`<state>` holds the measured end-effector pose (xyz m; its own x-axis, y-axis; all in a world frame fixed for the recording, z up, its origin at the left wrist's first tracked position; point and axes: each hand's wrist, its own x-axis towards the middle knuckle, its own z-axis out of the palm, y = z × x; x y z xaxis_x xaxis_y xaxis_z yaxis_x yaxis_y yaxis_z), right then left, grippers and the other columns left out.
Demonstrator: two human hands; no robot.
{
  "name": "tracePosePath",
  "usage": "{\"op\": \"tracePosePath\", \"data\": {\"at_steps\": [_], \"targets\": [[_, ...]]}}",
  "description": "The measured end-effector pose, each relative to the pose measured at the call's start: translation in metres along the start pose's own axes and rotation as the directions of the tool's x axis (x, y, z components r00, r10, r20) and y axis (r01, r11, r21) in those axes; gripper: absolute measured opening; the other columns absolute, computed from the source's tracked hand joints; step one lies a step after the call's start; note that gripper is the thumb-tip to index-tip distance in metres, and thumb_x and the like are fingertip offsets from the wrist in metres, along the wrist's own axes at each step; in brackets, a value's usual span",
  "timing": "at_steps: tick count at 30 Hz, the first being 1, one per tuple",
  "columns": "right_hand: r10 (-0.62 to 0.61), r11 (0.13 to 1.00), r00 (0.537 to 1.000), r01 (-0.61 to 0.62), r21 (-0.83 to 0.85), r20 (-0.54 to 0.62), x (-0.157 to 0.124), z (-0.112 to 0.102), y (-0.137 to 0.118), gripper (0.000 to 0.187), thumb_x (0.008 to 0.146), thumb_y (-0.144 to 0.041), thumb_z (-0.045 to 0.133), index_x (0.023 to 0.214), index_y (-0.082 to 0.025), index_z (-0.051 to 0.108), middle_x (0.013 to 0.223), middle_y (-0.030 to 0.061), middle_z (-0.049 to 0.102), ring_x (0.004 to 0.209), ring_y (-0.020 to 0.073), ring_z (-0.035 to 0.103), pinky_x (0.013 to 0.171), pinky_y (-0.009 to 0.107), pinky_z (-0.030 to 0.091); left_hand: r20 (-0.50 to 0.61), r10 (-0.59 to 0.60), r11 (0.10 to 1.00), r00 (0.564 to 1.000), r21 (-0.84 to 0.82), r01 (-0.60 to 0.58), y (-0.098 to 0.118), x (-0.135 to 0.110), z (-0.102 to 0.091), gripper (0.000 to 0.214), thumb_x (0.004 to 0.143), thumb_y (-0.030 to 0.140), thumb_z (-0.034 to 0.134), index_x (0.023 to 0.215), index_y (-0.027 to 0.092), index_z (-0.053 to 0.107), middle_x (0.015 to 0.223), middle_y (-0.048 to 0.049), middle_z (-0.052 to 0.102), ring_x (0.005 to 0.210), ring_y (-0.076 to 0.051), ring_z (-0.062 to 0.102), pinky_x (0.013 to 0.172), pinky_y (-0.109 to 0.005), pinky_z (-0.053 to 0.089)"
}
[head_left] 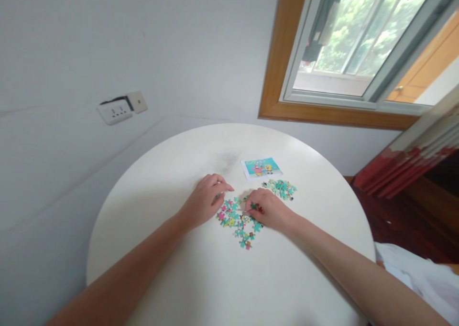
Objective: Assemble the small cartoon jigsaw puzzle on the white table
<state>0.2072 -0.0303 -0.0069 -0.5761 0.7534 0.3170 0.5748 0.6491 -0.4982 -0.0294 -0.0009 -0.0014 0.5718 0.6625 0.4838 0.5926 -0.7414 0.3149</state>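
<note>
A round white table (201,278) carries a scatter of small teal, pink and yellow jigsaw pieces (234,221). My left hand (204,199) rests on the left edge of that scatter, fingers curled down with the tips on the pieces. My right hand (267,210) lies on the right side of the scatter, fingers pinched on a small piece (255,206). A second little heap of teal pieces (282,188) sits just beyond my right hand. Behind it lies a small cartoon picture card (261,167).
The table stands against a white wall with a socket plate (115,111) and a switch (137,101). A wood-framed window (340,63) is at the upper right. Red-and-white fabric (409,163) hangs at the right.
</note>
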Motion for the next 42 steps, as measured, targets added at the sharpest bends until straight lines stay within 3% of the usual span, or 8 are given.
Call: {"op": "tracePosePath", "data": {"at_steps": [7, 11, 15, 20, 25, 29, 34, 42], "targets": [[0.239, 0.967, 0.967, -0.230, 0.106, -0.090, 0.001, -0.012, 0.001, 0.014, 0.077, -0.008, 0.058, 0.075, -0.019, 0.065, 0.069, -0.0021, 0.062, 0.063, 0.0110, 0.053, 0.064, 0.022, 0.041, -0.020, 0.023, 1.000, 1.000, 0.002, -0.023, -0.003, 0.000, 0.001, 0.030, 0.084, 0.008, 0.047, 0.102, 0.022, 0.066, 0.100, -0.0062, 0.055, 0.097, -0.021, 0.052, 0.087, -0.036, 0.043], [0.287, 0.951, 0.952, -0.271, 0.152, -0.103, 0.000, -0.021, 0.007, 0.013, 0.076, -0.007, 0.058, 0.074, -0.018, 0.064, 0.066, -0.0030, 0.062, 0.062, 0.0104, 0.052, 0.060, 0.020, 0.040, -0.020, 0.022, 1.000, 1.000, -0.001, -0.022, -0.004, 0.000, 0.001, 0.030, 0.084, 0.008, 0.047, 0.102, 0.021, 0.066, 0.101, -0.0062, 0.055, 0.096, -0.021, 0.053, 0.087, -0.036, 0.043], [0.262, 0.961, 0.962, -0.253, 0.108, -0.072, 0.001, -0.022, 0.009, 0.015, 0.077, -0.006, 0.058, 0.080, -0.018, 0.067, 0.076, -0.0005, 0.065, 0.066, 0.0110, 0.054, 0.064, 0.022, 0.042, -0.023, 0.034, 0.999, 0.999, -0.005, -0.034, -0.005, -0.001, 0.002, 0.030, 0.083, 0.007, 0.048, 0.102, 0.020, 0.066, 0.101, -0.0064, 0.055, 0.096, -0.021, 0.053, 0.086, -0.035, 0.043], [0.089, 0.987, 0.994, -0.095, -0.129, -0.056, -0.001, -0.015, 0.012, 0.021, 0.080, -0.021, 0.068, 0.100, -0.023, 0.072, 0.098, 0.0055, 0.063, 0.091, 0.0176, 0.056, 0.085, 0.032, 0.042, -0.012, 0.023, 1.000, 1.000, -0.010, -0.023, -0.004, -0.001, 0.002, 0.030, 0.084, 0.007, 0.047, 0.103, 0.021, 0.066, 0.101, -0.0065, 0.054, 0.097, -0.021, 0.052, 0.087, -0.036, 0.042], [0.023, 0.956, 0.999, -0.033, -0.293, -0.039, -0.002, -0.007, 0.008, 0.013, 0.087, -0.024, 0.062, 0.092, -0.024, 0.074, 0.096, 0.0053, 0.062, 0.093, 0.0193, 0.054, 0.083, 0.035, 0.037, -0.009, 0.024, 1.000, 1.000, -0.005, -0.024, -0.004, -0.001, 0.001, 0.030, 0.084, 0.008, 0.047, 0.103, 0.021, 0.066, 0.101, -0.0064, 0.054, 0.097, -0.021, 0.052, 0.087, -0.036, 0.043], [0.010, 0.970, 0.994, -0.036, -0.240, -0.107, -0.001, -0.019, 0.011, 0.014, 0.089, -0.022, 0.059, 0.090, -0.022, 0.073, 0.095, 0.0057, 0.064, 0.090, 0.0187, 0.056, 0.081, 0.034, 0.039, -0.017, 0.028, 1.000, 0.999, -0.002, -0.029, -0.005, 0.000, 0.001, 0.029, 0.084, 0.008, 0.047, 0.102, 0.021, 0.066, 0.101, -0.0066, 0.055, 0.097, -0.021, 0.052, 0.087, -0.036, 0.042], [0.179, 0.951, 0.939, -0.241, -0.193, -0.293, -0.011, -0.058, 0.044, 0.018, 0.089, -0.022, 0.053, 0.086, -0.018, 0.071, 0.092, 0.0083, 0.064, 0.087, 0.0192, 0.058, 0.079, 0.033, 0.045, -0.009, 0.022, 1.000, 1.000, -0.008, -0.022, -0.005, 0.000, 0.001, 0.028, 0.085, 0.009, 0.046, 0.101, 0.021, 0.066, 0.102, -0.0069, 0.056, 0.096, -0.021, 0.052, 0.087, -0.037, 0.043], [0.349, 0.841, 0.901, -0.422, -0.338, -0.257, -0.025, -0.072, 0.079, 0.013, 0.083, -0.026, 0.062, 0.081, -0.020, 0.073, 0.092, 0.0076, 0.063, 0.084, 0.0198, 0.055, 0.080, 0.035, 0.042, 0.006, 0.032, 0.999, 0.999, -0.014, -0.031, -0.006, 0.000, 0.002, 0.028, 0.085, 0.009, 0.046, 0.102, 0.020, 0.066, 0.101, -0.0072, 0.056, 0.096, -0.021, 0.053, 0.087, -0.037, 0.043]]}}
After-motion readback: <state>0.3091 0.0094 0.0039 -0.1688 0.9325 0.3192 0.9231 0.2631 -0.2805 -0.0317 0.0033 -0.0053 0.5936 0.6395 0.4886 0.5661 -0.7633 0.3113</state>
